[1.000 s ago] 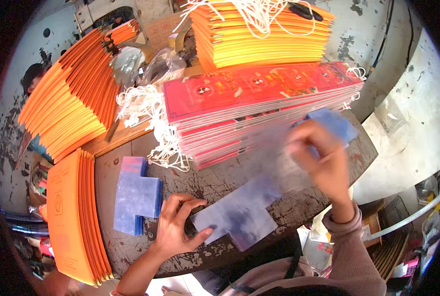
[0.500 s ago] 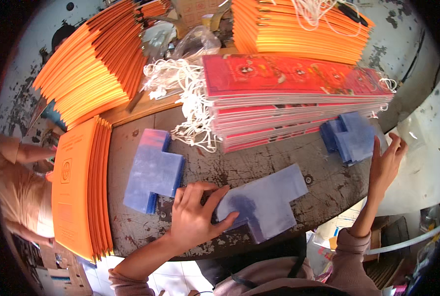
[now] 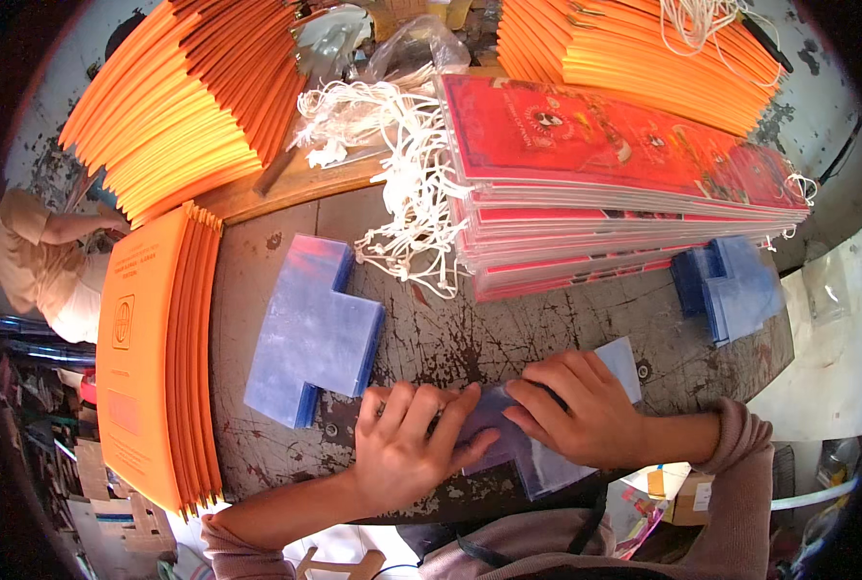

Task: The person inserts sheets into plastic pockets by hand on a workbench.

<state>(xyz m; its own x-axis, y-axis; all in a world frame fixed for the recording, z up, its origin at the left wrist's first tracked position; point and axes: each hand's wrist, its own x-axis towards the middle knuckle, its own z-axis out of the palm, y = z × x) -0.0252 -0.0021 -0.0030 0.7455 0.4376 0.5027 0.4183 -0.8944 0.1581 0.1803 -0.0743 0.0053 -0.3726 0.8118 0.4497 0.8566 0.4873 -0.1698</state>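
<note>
Blue sheet [image 3: 600,372] half-hidden under 2 hands [image 3: 508,430]

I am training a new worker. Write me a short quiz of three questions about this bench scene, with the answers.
1. True or false: both hands press on one translucent blue sheet at the near edge of the table.
2. What hangs from the stack of red flat bags?
A. metal hooks
B. white cord handles
C. black ribbons
3. Fill in: the thick stack of blue sheets lies beside the person's ____ hand.

Key
1. True: left hand and right hand both rest on it.
2. B: white cord handles.
3. left
</note>
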